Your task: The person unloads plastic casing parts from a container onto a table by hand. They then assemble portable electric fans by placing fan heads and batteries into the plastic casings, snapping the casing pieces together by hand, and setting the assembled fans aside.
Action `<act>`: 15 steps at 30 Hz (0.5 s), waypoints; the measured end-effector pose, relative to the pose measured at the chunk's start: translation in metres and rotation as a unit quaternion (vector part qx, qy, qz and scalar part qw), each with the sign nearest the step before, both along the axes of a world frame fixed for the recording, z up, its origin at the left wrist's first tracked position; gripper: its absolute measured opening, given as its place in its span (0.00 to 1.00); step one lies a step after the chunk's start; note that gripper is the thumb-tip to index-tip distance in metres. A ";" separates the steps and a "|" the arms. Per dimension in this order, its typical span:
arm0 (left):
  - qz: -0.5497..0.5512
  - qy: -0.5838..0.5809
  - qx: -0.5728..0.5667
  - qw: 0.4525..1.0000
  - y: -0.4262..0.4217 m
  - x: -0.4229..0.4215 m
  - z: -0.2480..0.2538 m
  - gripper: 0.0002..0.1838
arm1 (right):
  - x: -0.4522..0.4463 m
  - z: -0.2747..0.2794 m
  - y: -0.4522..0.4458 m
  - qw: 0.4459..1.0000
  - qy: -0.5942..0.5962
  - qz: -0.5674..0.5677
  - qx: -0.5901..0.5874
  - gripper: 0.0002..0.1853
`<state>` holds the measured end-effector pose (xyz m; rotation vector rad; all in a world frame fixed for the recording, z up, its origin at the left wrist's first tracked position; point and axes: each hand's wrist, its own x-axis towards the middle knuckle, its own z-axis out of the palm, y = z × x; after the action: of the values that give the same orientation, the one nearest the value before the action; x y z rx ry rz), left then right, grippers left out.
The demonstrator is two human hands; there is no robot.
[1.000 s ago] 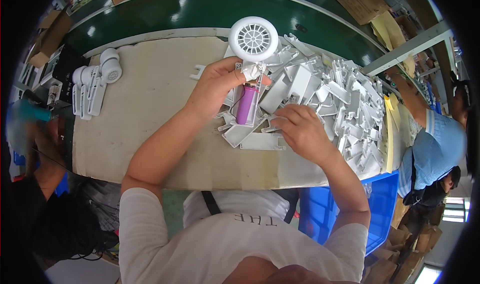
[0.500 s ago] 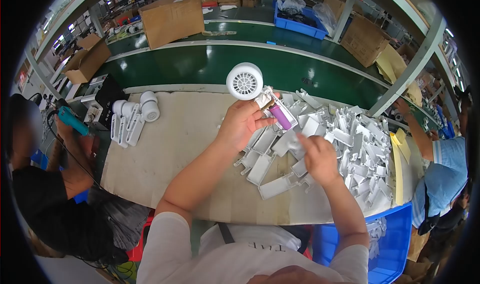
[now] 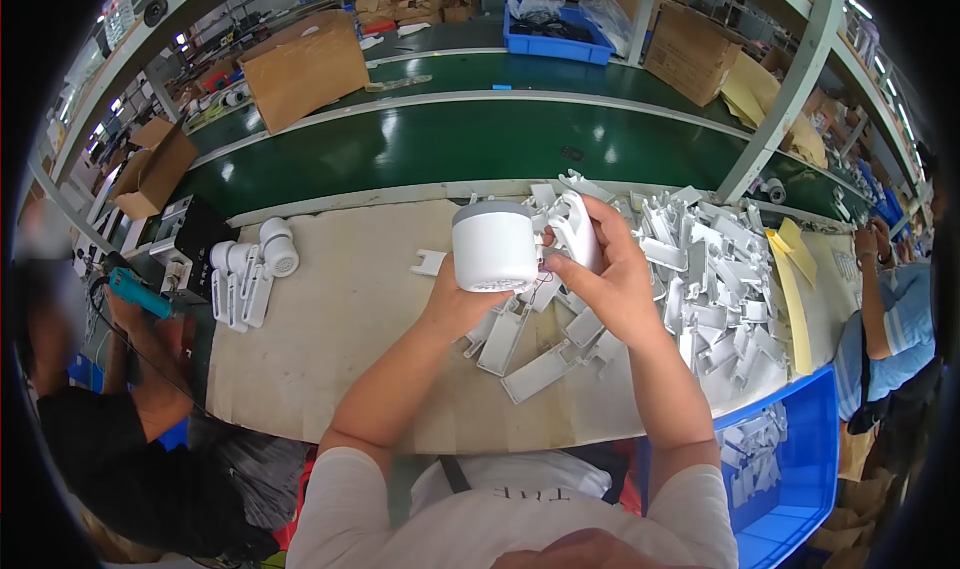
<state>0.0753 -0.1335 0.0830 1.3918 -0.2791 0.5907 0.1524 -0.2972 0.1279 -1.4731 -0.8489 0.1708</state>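
My left hand is closed around the lower left side of a white handheld fan, whose round head has a grey rim and a grille underneath. On its right side, my right hand grips the white handle part between thumb and fingers. Thin wires show between the head and the handle. The purple cell is hidden from this angle. Right beside and below my hands lies a pile of white plastic handle covers.
Several similar fans lie at the table's left. A blue bin with white parts stands at lower right, and yellow paper borders the pile. A person at left holds a teal tool; another is at right. Behind runs a green conveyor.
My right hand has moved from the cover pile up to the fan's handle. The fan head has turned from grille facing me to side-on, and the purple cell no longer shows.
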 end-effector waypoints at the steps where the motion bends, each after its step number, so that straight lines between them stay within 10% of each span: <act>1: -0.003 0.002 -0.001 1.000 -0.001 -0.001 0.003 0.23 | 0.002 -0.002 0.000 0.999 -0.027 -0.025 -0.030 0.31; 15: -0.010 0.028 0.066 0.997 -0.006 -0.001 0.003 0.17 | 0.004 -0.002 -0.010 0.997 -0.047 -0.027 -0.057 0.31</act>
<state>0.0740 -0.1391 0.0859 1.5280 -0.2901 0.5224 0.1560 -0.3071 0.1259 -1.6197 -0.8861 0.1115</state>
